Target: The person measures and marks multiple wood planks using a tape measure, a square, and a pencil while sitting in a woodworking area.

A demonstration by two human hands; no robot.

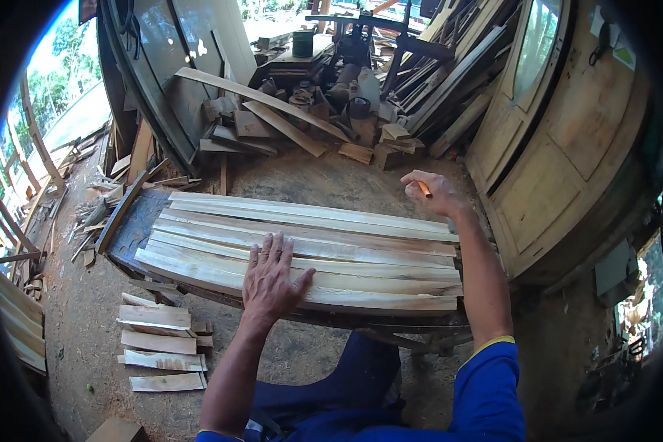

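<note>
Several long pale wooden strips (376, 254) lie side by side, lengthwise, across a dark workbench (141, 221). My left hand (274, 276) rests flat on the strips nearest me, left of their middle, fingers stretched out and thumb apart. Beyond the right end of the strips, my right hand (436, 193) is raised with its fingers closed round a short orange pencil (424, 188). One end of the pencil sticks out toward the strips; the rest is hidden in the hand.
Short boards (162, 340) lie in a row on the floor, left of my legs. Offcuts and loose planks (272, 110) are heaped beyond the bench. Wooden door panels (552, 169) lean at the right. More boards (22, 320) stand at the far left.
</note>
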